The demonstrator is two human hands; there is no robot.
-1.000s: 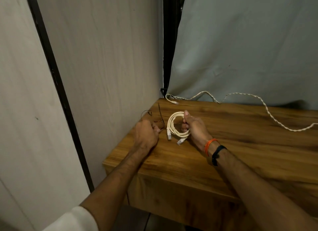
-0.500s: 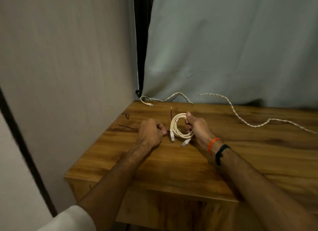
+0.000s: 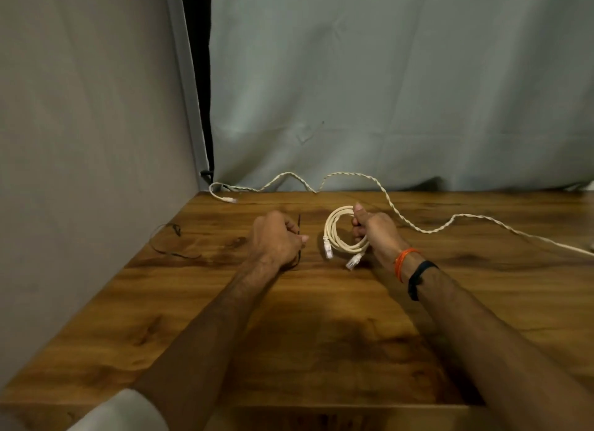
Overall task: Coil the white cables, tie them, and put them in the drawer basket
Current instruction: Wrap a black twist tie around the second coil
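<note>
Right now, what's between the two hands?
In the head view, between the left hand and right hand hang the coiled white cable and a thin dark tie that the left hand pinches, above bare wooden table.

A wooden table (image 3: 321, 334) carries a loose twisted white cable (image 3: 418, 230) and thin black ties (image 3: 167, 241).

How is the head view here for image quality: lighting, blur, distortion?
Head view: dim, warm light; soft shadows under both forearms on the table; wide-angle bending along the left wall edge; no glare. The coiled cable in the right hand and the thin dark tie at the left hand read fairly sharp.
</note>
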